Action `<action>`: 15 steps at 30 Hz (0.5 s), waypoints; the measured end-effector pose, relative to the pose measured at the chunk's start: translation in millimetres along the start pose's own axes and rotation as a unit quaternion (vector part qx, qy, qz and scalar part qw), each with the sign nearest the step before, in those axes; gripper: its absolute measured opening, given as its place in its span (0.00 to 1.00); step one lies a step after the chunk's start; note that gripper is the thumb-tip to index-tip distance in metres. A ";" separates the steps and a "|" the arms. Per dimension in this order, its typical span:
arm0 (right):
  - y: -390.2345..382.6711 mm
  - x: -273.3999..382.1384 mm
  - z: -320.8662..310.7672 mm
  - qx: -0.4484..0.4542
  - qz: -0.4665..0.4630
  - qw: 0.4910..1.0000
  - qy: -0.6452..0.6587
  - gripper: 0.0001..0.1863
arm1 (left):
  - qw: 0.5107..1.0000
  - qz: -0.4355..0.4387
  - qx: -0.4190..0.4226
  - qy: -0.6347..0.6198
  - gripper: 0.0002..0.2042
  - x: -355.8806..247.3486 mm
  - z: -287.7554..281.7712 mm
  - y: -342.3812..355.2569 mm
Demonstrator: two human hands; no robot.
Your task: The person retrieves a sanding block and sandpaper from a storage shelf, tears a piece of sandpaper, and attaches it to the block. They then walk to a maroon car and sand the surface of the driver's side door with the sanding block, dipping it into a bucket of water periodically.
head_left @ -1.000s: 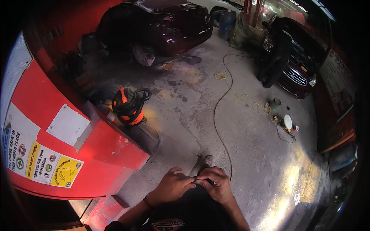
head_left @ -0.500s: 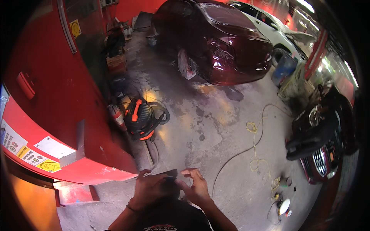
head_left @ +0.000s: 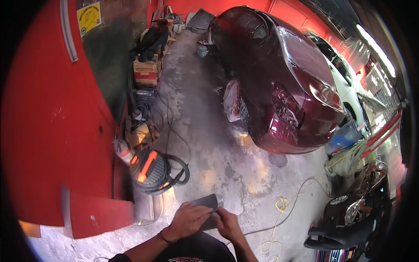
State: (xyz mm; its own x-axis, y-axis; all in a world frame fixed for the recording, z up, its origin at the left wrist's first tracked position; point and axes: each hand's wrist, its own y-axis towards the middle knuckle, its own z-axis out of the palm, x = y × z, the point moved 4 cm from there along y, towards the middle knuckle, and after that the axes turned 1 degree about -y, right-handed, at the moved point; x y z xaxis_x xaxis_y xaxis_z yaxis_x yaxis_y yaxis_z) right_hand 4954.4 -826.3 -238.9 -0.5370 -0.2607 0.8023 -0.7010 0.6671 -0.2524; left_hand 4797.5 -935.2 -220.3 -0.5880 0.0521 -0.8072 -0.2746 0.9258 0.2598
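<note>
Close in front of my body, both hands are closed on a dark grey sheet that looks like sandpaper (head_left: pixel 207 202). My left hand (head_left: pixel 188 221) lies across its left side, fingers pressed together over it. The right edge is pinched by my right hand (head_left: pixel 228 223), thumb and fingers together. The sheet's upper part sticks out above my fingers, slightly curved, and a lower part shows between my hands. The rest of it is hidden by my left hand.
Ahead stands a dark red car (head_left: pixel 262 87); a black and orange shop vacuum (head_left: pixel 152 172) sits left of centre. A red cabinet (head_left: pixel 56 131) rises at left. A hose (head_left: pixel 297 192) and yellow cord (head_left: pixel 277 227) cross the floor. Car parts (head_left: pixel 349 214) lie at right.
My view has shifted, bringing the red car more fully into sight. My right hand, earlier with raised, parted fingers, now pinches the sheet's edge. More of the sheet shows above my left hand.
</note>
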 end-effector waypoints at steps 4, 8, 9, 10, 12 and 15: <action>96.6 34.8 -77.4 -0.022 -0.121 0.992 -0.037 0.07 | 1.000 0.019 0.006 0.023 0.15 21.7 -9.5 124.1; 188.8 40.1 -124.7 0.034 -0.148 0.984 -0.092 0.09 | 0.997 0.045 -0.052 -0.035 0.13 52.9 -0.4 224.7; 214.7 38.2 -135.5 0.053 -0.127 0.985 -0.100 0.11 | 0.996 0.058 -0.067 -0.020 0.11 60.9 1.5 248.0; 240.4 36.6 -145.0 0.073 -0.107 0.986 -0.108 0.12 | 0.995 0.061 -0.080 0.005 0.11 67.9 3.2 271.3; 292.8 39.4 -165.6 0.064 -0.115 0.986 -0.104 0.12 | 0.990 0.074 -0.106 0.061 0.10 78.7 3.0 322.1; 379.6 46.2 -195.5 0.036 -0.157 0.983 -0.091 0.10 | 0.985 0.061 -0.136 0.090 0.10 98.7 -3.1 403.5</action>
State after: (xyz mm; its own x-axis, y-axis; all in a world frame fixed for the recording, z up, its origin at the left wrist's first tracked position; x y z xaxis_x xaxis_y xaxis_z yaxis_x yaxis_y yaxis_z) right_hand 4755.3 -448.8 -191.9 -0.3591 -0.5714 0.7379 -0.8736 0.4841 -0.0503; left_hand 4626.4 -557.7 -193.6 -0.7479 0.0659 -0.6606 -0.3732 0.7812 0.5005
